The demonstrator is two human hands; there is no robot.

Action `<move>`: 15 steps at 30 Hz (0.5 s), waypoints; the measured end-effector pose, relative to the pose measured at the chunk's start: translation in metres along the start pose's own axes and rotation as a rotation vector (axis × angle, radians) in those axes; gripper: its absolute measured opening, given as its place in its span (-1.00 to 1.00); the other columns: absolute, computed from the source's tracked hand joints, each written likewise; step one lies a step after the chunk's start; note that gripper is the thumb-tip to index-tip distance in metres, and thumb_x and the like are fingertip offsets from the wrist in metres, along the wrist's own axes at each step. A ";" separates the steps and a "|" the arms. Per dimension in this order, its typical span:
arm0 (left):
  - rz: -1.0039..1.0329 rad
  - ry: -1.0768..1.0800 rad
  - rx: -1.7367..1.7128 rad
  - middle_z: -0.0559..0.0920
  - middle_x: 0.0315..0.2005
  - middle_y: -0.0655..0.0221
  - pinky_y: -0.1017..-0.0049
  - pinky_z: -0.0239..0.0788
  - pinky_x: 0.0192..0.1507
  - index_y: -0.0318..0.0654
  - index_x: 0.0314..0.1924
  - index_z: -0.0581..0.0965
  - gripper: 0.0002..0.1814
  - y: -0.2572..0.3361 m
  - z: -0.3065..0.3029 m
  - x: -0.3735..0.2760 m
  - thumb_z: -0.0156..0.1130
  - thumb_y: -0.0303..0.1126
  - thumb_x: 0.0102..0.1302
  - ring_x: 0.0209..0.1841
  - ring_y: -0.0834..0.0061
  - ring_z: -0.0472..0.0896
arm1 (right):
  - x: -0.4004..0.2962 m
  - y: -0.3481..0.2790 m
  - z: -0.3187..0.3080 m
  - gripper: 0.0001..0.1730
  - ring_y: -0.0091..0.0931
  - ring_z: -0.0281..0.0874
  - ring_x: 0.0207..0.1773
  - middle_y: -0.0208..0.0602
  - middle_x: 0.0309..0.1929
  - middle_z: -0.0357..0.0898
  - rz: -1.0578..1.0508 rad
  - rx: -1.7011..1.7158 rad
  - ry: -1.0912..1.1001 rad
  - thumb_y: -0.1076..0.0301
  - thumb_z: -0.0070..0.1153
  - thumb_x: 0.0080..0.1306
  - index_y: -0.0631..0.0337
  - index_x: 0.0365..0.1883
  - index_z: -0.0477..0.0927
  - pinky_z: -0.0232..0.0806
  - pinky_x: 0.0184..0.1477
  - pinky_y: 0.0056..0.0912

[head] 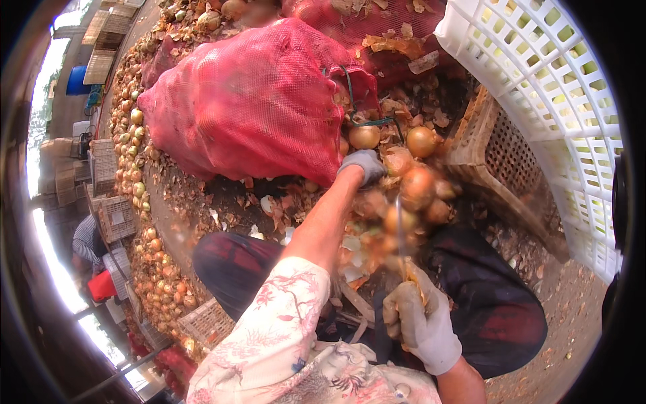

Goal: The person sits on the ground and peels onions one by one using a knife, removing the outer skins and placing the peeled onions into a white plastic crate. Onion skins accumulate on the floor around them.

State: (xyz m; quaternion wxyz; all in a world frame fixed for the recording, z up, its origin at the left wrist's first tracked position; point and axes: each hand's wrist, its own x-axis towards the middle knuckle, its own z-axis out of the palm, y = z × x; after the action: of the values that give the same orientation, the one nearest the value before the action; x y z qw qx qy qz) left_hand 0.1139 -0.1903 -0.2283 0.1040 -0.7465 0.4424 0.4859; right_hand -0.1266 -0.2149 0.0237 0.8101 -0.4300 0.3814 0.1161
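My left hand (364, 164), in a grey work glove, reaches in among whole onions (418, 187) beside the mouth of a red mesh sack (252, 101). Its fingers are partly hidden, so whether they grasp an onion is unclear. My right hand (420, 319), in a soiled white glove, is closed around the handle of a knife (400, 227). The thin blade points away from me, its far part over the onions. Between my knees lies a heap of onion skins and peeled pieces (353, 252), partly blurred.
A white plastic basket (555, 121) holding pale contents rises at the right, near a brown crate (474, 136). More onions (161, 283) spread along the left. Further left are stacked crates (103, 161), a blue drum (77, 81) and a bending person (90, 240).
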 end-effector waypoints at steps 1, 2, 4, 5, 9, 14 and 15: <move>-0.017 -0.008 -0.135 0.59 -0.09 0.04 0.29 0.39 -0.03 -0.31 -0.04 0.53 -0.49 0.000 -0.005 -0.004 0.17 -0.19 0.01 0.00 0.18 0.55 | 0.000 0.000 0.000 -0.53 -0.74 0.32 -0.60 -0.46 -0.58 0.41 -0.009 -0.006 0.000 0.32 -0.13 0.39 0.38 0.20 0.26 0.23 -0.55 -0.67; -0.035 -0.013 -0.270 0.58 -0.08 0.03 0.29 0.38 0.00 -0.31 -0.04 0.53 -0.47 0.002 -0.011 -0.009 0.19 -0.18 -0.02 0.00 0.14 0.55 | 0.000 -0.001 -0.001 -0.53 -0.74 0.32 -0.60 -0.46 -0.58 0.41 -0.014 -0.011 0.005 0.32 -0.13 0.39 0.38 0.20 0.25 0.23 -0.55 -0.67; 0.010 -0.040 -0.084 0.58 -0.07 0.04 0.29 0.37 0.02 -0.31 -0.05 0.54 -0.47 0.014 -0.014 -0.016 0.20 -0.16 -0.02 0.00 0.12 0.54 | 0.000 0.001 -0.001 -0.53 -0.73 0.32 -0.61 -0.46 -0.58 0.42 -0.012 -0.020 0.017 0.33 -0.13 0.39 0.39 0.21 0.24 0.24 -0.56 -0.66; -0.025 -0.017 -0.018 0.56 -0.04 0.06 0.29 0.37 0.04 -0.29 -0.03 0.53 -0.45 0.014 -0.007 -0.009 0.21 -0.14 -0.02 0.03 0.14 0.53 | 0.001 0.001 -0.001 -0.52 -0.73 0.33 -0.60 -0.45 -0.57 0.42 -0.011 -0.026 0.005 0.33 -0.13 0.39 0.39 0.21 0.24 0.24 -0.55 -0.66; -0.189 0.005 0.045 0.54 0.01 0.10 0.28 0.34 0.08 -0.23 0.02 0.51 -0.42 0.020 0.004 0.000 0.23 -0.11 -0.01 0.08 0.21 0.51 | 0.001 0.005 -0.003 -0.51 -0.72 0.33 -0.60 -0.43 -0.57 0.44 -0.008 -0.051 -0.009 0.34 -0.13 0.38 0.39 0.22 0.22 0.24 -0.55 -0.65; -0.153 0.115 -0.058 0.58 -0.06 0.10 0.31 0.36 0.04 -0.24 0.01 0.50 -0.45 0.017 0.009 -0.001 0.20 -0.16 -0.02 0.03 0.19 0.53 | 0.000 0.005 -0.003 -0.55 -0.71 0.32 -0.61 -0.44 -0.58 0.43 -0.051 -0.057 0.003 0.37 -0.15 0.39 0.38 0.21 0.23 0.23 -0.55 -0.65; -0.152 0.139 -0.136 0.58 -0.07 0.09 0.32 0.35 0.03 -0.26 0.01 0.50 -0.44 0.010 0.014 0.001 0.21 -0.16 -0.03 0.01 0.18 0.54 | 0.000 0.004 -0.003 -0.55 -0.71 0.32 -0.62 -0.44 -0.58 0.42 -0.043 -0.046 -0.011 0.37 -0.15 0.39 0.38 0.20 0.24 0.22 -0.56 -0.65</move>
State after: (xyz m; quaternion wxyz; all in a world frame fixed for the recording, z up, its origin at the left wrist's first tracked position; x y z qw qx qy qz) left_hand 0.0979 -0.1890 -0.2337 0.0586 -0.8150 0.3567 0.4528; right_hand -0.1304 -0.2146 0.0204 0.8044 -0.4560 0.3646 0.1097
